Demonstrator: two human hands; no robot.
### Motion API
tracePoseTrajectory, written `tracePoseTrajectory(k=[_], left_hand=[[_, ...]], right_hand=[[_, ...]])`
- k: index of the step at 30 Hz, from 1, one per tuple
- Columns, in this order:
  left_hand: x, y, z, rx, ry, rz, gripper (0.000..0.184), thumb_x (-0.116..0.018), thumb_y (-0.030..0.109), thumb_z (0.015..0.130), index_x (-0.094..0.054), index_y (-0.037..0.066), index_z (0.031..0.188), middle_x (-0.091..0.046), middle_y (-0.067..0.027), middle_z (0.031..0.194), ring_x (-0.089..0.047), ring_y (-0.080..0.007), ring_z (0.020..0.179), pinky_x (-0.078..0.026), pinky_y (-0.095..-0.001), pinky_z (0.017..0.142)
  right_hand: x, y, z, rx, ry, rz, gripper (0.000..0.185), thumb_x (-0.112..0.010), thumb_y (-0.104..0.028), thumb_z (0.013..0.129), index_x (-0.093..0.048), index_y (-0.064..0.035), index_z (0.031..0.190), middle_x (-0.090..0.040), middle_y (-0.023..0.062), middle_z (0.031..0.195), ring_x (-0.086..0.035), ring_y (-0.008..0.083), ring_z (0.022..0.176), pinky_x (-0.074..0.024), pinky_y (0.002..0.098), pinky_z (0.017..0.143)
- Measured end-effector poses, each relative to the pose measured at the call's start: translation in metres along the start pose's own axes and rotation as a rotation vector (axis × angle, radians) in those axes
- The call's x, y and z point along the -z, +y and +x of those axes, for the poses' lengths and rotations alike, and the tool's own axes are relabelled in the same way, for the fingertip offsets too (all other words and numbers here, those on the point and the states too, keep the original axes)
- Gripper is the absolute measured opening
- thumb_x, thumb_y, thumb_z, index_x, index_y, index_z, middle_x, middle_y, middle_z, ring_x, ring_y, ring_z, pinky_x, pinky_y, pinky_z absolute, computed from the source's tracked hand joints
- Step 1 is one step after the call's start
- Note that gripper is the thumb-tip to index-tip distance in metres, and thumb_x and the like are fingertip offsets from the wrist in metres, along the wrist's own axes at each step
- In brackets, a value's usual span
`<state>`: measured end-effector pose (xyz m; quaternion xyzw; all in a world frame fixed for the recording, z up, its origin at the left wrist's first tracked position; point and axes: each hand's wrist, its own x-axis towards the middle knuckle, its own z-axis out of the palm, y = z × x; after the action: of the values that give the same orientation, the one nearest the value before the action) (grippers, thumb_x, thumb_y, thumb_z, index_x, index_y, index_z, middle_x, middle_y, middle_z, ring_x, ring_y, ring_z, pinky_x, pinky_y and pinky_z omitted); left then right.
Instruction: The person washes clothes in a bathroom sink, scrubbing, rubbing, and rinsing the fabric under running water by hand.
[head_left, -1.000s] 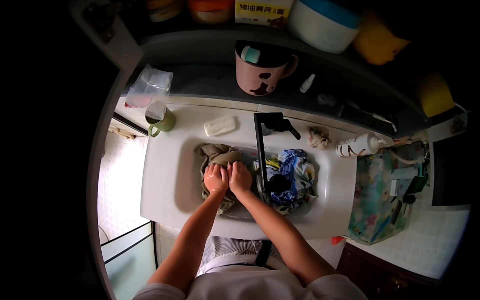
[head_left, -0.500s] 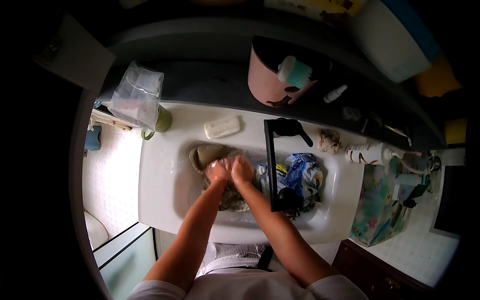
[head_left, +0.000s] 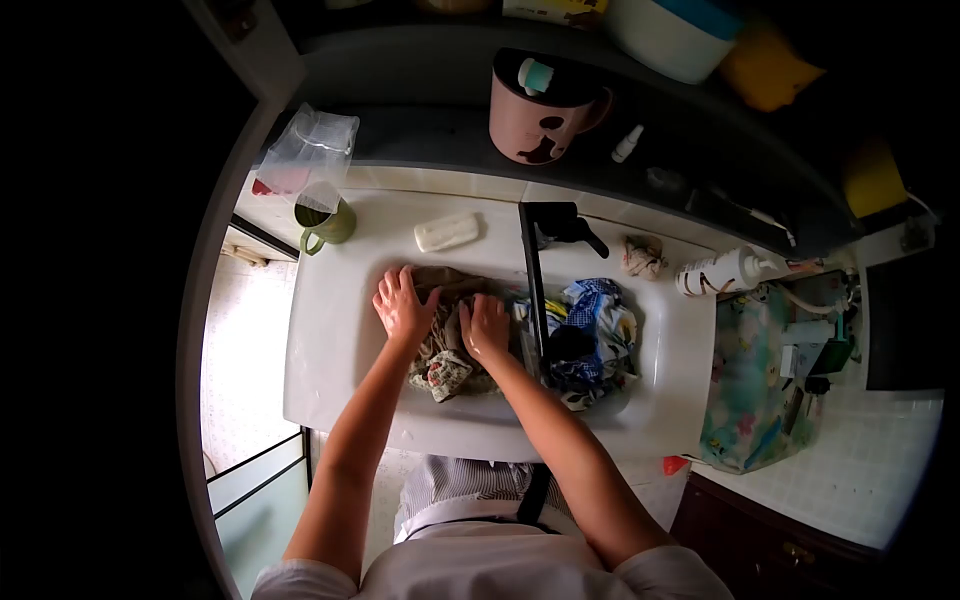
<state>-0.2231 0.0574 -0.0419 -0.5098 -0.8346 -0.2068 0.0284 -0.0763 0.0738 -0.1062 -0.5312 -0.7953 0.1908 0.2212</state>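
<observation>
As the brown cloth [head_left: 448,318] lies bunched in the left half of the sink [head_left: 335,340], its patterned fold [head_left: 445,375] close to the front rim, a hard pull towards the person [head_left: 490,565] could drag that end over the edge. Just beyond, the left hand [head_left: 402,310] spreads its fingers across the cloth's left side, its grip released; leaning on slick fabric or the smooth basin wall could make it skid. The right hand [head_left: 485,327] rests with bent fingers on the other side; whether its grip pinches any fabric, I cannot tell. A sideways swing of that hand could knock the black faucet [head_left: 534,275] or snag the blue-and-white cloth [head_left: 600,330]. Farther off, the soap bar [head_left: 447,232] sits loose on the back ledge and could slide in if bumped.

Though crumpled and without a clear front, the brown cloth seems to have its long axis running roughly near to far: the patterned fold faces the person, while the plain part reaches between the hands towards the back wall.
</observation>
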Motion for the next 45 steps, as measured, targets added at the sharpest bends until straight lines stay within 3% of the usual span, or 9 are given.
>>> tracePoseTrajectory(k=[5,9,16,27,30,33,35,40,45], left_hand=[[-0.048,-0.038,0.002,0.038,-0.726,0.054,0.028,-0.065,0.032,0.081,-0.070,0.009,0.096,-0.067,-0.0128,0.109,-0.062,-0.0329,0.105,-0.049,-0.0461,0.087],[-0.022,-0.014,-0.008,-0.057,-0.642,-0.055,0.029,-0.060,0.035,0.083,-0.071,0.010,0.091,-0.069,-0.0166,0.093,-0.065,-0.0356,0.092,-0.052,-0.0468,0.080],[0.061,0.030,-0.086,-0.231,-0.610,-0.159,0.026,-0.053,0.030,0.084,-0.068,0.010,0.077,-0.067,-0.0168,0.077,-0.065,-0.0378,0.075,-0.052,-0.0497,0.067],[0.057,0.027,-0.183,-0.444,-0.568,-0.160,0.031,-0.052,0.031,0.091,-0.063,0.006,0.077,-0.067,-0.0153,0.082,-0.066,-0.0334,0.072,-0.052,-0.0452,0.064],[0.094,0.028,-0.169,-0.265,-0.753,-0.294,0.033,-0.053,0.032,0.092,-0.063,0.006,0.075,-0.064,-0.0138,0.078,-0.065,-0.0340,0.070,-0.049,-0.0458,0.063],[0.094,0.020,-0.158,0.450,-0.780,-0.704,0.033,-0.055,0.028,0.092,-0.059,0.001,0.073,-0.058,-0.0137,0.073,-0.059,-0.0334,0.070,-0.046,-0.0419,0.063],[0.091,0.023,-0.148,0.177,-0.167,-0.659,0.033,-0.055,0.026,0.093,-0.056,0.000,0.073,-0.054,-0.0128,0.072,-0.056,-0.0336,0.073,-0.044,-0.0390,0.065],[0.034,0.043,-0.125,0.151,0.058,-0.393,0.027,-0.054,0.026,0.092,-0.059,0.009,0.111,-0.052,-0.0127,0.126,-0.047,-0.0313,0.119,-0.032,-0.0483,0.101],[-0.002,0.036,-0.125,-0.006,0.044,-0.380,0.033,-0.047,0.028,0.095,-0.066,0.013,0.117,-0.064,-0.0074,0.120,-0.052,-0.0274,0.119,-0.030,-0.0440,0.107]], right_hand=[[0.027,-0.003,-0.036,0.131,0.083,0.144,0.061,-0.065,-0.019,0.085,-0.037,0.0012,0.136,-0.051,0.0221,0.118,-0.048,0.0409,0.110,-0.0404,0.0492,0.094],[0.057,-0.006,-0.058,0.096,0.031,0.212,0.067,-0.068,-0.013,0.080,-0.036,-0.0001,0.138,-0.045,0.0243,0.131,-0.042,0.0421,0.123,-0.0357,0.0476,0.104],[0.112,-0.046,-0.043,0.177,0.208,0.431,0.029,-0.057,0.000,0.081,-0.057,-0.0026,0.109,-0.057,0.0154,0.109,-0.056,0.0351,0.105,-0.0443,0.0412,0.092],[0.037,-0.035,-0.034,0.298,-0.045,-0.090,0.040,-0.066,-0.034,0.082,-0.058,-0.0085,0.112,-0.057,0.0129,0.115,-0.048,0.0350,0.115,-0.0379,0.0480,0.098],[0.047,-0.031,-0.045,0.312,-0.042,-0.006,0.043,-0.061,-0.035,0.086,-0.056,-0.0086,0.119,-0.056,0.0151,0.122,-0.046,0.0371,0.120,-0.0358,0.0491,0.102],[0.053,-0.023,-0.062,0.305,-0.003,0.025,0.048,-0.058,-0.033,0.089,-0.052,-0.0058,0.128,-0.052,0.0181,0.130,-0.042,0.0395,0.127,-0.0316,0.0503,0.107],[0.056,-0.021,-0.073,0.334,0.066,0.060,0.050,-0.057,-0.032,0.091,-0.050,-0.0044,0.132,-0.050,0.0193,0.133,-0.040,0.0405,0.128,-0.0302,0.0505,0.109],[0.062,-0.020,-0.086,0.279,0.038,0.063,0.050,-0.054,-0.027,0.092,-0.046,-0.0040,0.136,-0.046,0.0202,0.138,-0.038,0.0418,0.131,-0.0291,0.0489,0.111],[0.049,-0.007,-0.084,0.286,0.073,0.064,0.051,-0.053,-0.027,0.090,-0.047,-0.0047,0.135,-0.049,0.0193,0.134,-0.041,0.0408,0.128,-0.0304,0.0490,0.110]])
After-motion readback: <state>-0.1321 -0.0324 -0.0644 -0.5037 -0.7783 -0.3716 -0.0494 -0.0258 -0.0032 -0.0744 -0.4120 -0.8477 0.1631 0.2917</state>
